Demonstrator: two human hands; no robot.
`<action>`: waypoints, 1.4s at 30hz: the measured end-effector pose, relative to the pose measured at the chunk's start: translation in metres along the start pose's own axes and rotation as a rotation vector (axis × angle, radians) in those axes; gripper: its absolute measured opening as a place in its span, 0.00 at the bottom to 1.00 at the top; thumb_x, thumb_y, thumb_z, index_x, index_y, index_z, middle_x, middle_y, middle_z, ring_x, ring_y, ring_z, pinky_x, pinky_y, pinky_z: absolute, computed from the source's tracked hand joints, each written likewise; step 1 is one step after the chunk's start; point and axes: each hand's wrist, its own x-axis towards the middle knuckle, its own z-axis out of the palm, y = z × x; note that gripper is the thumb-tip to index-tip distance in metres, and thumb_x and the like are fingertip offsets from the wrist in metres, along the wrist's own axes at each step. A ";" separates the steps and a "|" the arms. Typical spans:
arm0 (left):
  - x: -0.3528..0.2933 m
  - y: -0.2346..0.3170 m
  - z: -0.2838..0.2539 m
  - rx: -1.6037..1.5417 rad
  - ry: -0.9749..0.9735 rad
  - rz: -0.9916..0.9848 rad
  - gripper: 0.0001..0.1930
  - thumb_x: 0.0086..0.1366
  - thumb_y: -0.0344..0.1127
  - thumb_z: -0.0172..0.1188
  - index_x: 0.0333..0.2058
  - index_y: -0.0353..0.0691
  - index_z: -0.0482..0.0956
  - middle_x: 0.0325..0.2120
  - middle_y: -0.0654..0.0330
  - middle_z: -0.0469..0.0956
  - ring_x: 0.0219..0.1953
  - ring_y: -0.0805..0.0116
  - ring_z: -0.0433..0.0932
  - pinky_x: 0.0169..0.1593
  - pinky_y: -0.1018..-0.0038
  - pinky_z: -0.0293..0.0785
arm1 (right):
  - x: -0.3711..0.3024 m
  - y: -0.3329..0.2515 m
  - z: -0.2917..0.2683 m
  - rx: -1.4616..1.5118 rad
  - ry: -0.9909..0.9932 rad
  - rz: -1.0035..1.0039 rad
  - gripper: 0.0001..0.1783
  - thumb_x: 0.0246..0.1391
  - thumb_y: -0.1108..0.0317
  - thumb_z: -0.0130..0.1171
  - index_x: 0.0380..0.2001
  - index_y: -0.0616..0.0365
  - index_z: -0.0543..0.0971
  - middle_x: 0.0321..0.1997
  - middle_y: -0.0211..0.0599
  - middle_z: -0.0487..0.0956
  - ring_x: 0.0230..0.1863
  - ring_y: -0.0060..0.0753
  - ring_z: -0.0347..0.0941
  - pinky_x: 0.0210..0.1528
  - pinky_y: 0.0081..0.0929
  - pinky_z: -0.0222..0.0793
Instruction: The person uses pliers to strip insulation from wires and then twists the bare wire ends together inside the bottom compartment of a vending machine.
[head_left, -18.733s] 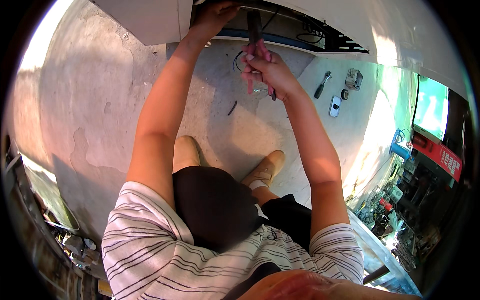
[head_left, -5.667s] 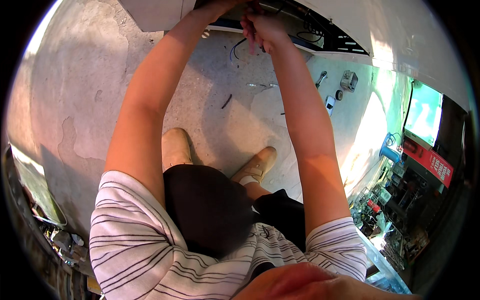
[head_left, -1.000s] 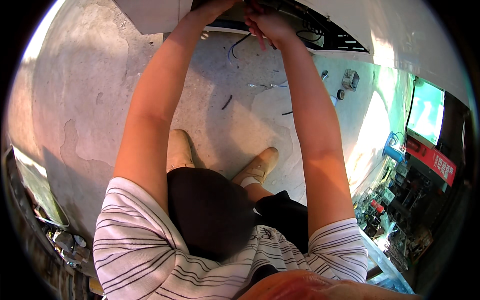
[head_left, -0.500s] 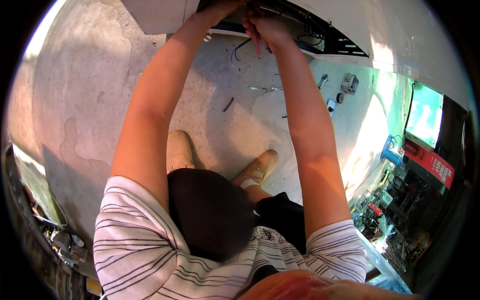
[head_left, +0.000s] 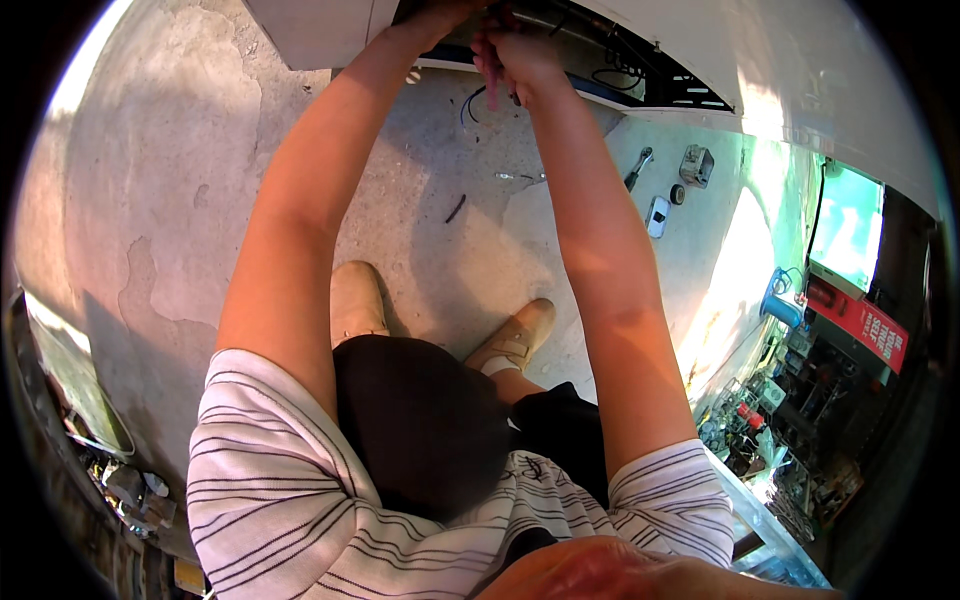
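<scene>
Both my arms reach forward into the dark opening [head_left: 590, 60] of a large white-panelled appliance [head_left: 780, 60]. My left hand [head_left: 445, 16] is at the top edge of the picture, inside the opening. Its fingers are hidden there. Close by on the right, my right hand [head_left: 515, 58] has its fingers curled round something with pinkish-red, handle-like parts [head_left: 490, 85] that point down toward the floor. The working end of that tool is not visible. Dark and blue wires [head_left: 469, 104] hang from the opening just below my hands. More black cable [head_left: 617, 80] lies coiled inside.
On the floor to the right lie a ratchet wrench [head_left: 638, 168], a grey box-shaped part [head_left: 697, 166], a black roll [head_left: 677, 194] and a small white device [head_left: 657, 216]. A black strip [head_left: 456, 208] lies midway. Cluttered parts [head_left: 780, 420] and a blue cylinder [head_left: 782, 310] stand farther right.
My right hand and forearm have shifted a little to the left, with the red-handled tool. More of the ratchet wrench and white device now shows. My left arm has barely moved.
</scene>
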 end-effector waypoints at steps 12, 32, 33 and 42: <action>0.002 0.002 -0.002 -0.015 -0.067 -0.045 0.18 0.65 0.44 0.64 0.46 0.37 0.75 0.28 0.54 0.82 0.31 0.63 0.81 0.34 0.66 0.79 | -0.027 -0.022 0.027 0.075 0.071 0.028 0.07 0.66 0.71 0.47 0.43 0.58 0.73 0.32 0.36 0.77 0.30 0.30 0.75 0.32 0.32 0.77; 0.001 -0.020 -0.003 1.037 0.306 0.761 0.11 0.56 0.28 0.59 0.39 0.41 0.82 0.39 0.49 0.81 0.46 0.49 0.77 0.51 0.57 0.72 | -0.032 -0.026 -0.034 -0.642 -0.058 -0.015 0.15 0.67 0.57 0.51 0.51 0.51 0.77 0.43 0.32 0.81 0.36 0.17 0.75 0.34 0.15 0.72; 0.001 -0.018 -0.001 1.016 0.299 0.748 0.11 0.56 0.29 0.59 0.39 0.41 0.82 0.39 0.49 0.81 0.46 0.49 0.77 0.51 0.57 0.72 | -0.026 -0.021 -0.037 -0.555 -0.060 -0.020 0.15 0.67 0.57 0.52 0.50 0.51 0.77 0.42 0.32 0.81 0.36 0.17 0.76 0.33 0.15 0.71; -0.015 -0.001 0.004 1.057 0.280 0.737 0.10 0.60 0.32 0.58 0.40 0.40 0.81 0.40 0.47 0.80 0.48 0.47 0.76 0.53 0.57 0.71 | -0.025 -0.014 -0.029 -0.569 -0.038 -0.059 0.11 0.67 0.58 0.51 0.40 0.53 0.76 0.30 0.25 0.78 0.34 0.16 0.76 0.32 0.19 0.68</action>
